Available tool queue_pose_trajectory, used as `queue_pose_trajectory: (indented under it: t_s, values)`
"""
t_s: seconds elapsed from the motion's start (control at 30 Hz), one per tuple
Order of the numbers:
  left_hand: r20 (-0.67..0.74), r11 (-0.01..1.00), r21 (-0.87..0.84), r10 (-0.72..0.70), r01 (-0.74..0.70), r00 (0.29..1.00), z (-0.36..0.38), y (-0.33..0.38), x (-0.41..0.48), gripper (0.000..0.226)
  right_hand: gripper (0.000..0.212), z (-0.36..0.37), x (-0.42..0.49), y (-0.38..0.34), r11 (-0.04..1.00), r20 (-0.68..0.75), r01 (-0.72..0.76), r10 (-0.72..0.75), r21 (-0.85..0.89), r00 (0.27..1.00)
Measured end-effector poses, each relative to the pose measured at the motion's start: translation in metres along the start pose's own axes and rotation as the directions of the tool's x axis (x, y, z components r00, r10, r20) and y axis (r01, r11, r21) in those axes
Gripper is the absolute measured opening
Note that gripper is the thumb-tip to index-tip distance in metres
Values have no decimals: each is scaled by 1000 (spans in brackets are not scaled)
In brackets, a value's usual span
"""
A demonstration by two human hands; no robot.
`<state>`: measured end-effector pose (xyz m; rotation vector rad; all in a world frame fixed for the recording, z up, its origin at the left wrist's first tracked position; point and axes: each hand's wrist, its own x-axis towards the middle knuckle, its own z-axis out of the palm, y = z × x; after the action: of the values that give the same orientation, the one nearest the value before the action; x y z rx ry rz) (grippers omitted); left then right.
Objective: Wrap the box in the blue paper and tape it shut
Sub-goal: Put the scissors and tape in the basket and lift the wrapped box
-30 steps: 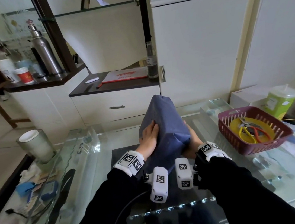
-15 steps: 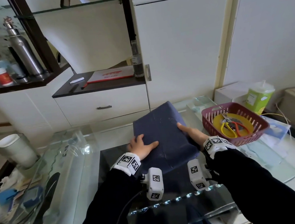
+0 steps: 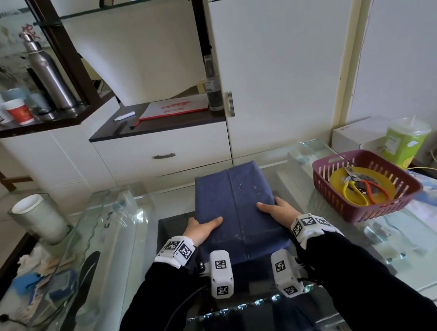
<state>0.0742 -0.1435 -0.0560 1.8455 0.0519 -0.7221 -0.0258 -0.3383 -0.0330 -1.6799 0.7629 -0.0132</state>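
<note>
Blue wrapping paper (image 3: 216,201) covers a rectangular box (image 3: 247,216) that lies flat on the glass worktop (image 3: 126,230), directly in front of me, with its long sides running away from my body. A seam in the paper runs down the middle of the top face. My left hand (image 3: 201,228) clasps the near left edge of the box, thumb resting on top, the other fingers hidden down the side. My right hand (image 3: 277,211) clasps the near right edge the same way, thumb on top, fingers out of sight. Both wrists wear white bands printed with black-and-white square markers. To my right on the worktop, well apart from the box, stands a maroon slotted plastic basket (image 3: 352,204). It holds a yellow ring-shaped roll (image 3: 335,183) and hand tools with yellow and orange handles (image 3: 361,189). Behind the basket stands a green lidded cup (image 3: 403,144).
</note>
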Motion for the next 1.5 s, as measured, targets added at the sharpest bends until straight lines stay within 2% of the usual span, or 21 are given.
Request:
queue_pose_trajectory:
  t_s: [0.17,0.33,0.43,0.6,0.7,0.87,1.03,1.13,1.3,1.4,1.5]
  values:
    - [-50,1000,-19,-6,5,999,-32,-7,2,118,55,26,-11,-12,998,72,21,-17,-54,997]
    - [-87,995,92,-25,33,996,-38,16,-36,81,66,36,-23,-13,987,61,58,-49,-149,997]
    - [-151,980,188,-34,63,988,-43,21,-38,80,69,40,-26,-13,976,79,76,-61,-206,995]
    - [-309,911,412,108,31,945,-69,30,-55,90,63,55,-38,-36,944,80,158,-141,-290,987]
    - [-336,880,474,204,-23,919,-84,38,-70,87,51,60,-44,-53,913,51,234,-230,-335,972]
    - [-343,908,398,280,-132,897,-110,71,-91,63,32,68,-61,-113,837,-10,412,-445,-361,896]
    - [-347,925,285,344,-252,873,-134,107,-112,50,29,84,-76,-172,745,-93,522,-605,-414,790]
    - [-346,925,256,360,-282,867,-137,124,-128,49,33,97,-83,-195,719,-106,548,-641,-427,760]
    - [-332,932,196,357,-306,873,-145,143,-149,63,43,113,-95,-222,686,-134,518,-659,-510,740]
    - [-343,938,132,346,-320,873,-147,150,-160,68,53,118,-101,-232,677,-144,491,-655,-547,742]
    - [-333,925,123,380,-359,863,-147,153,-160,67,60,122,-104,-236,712,-143,483,-624,-510,768]
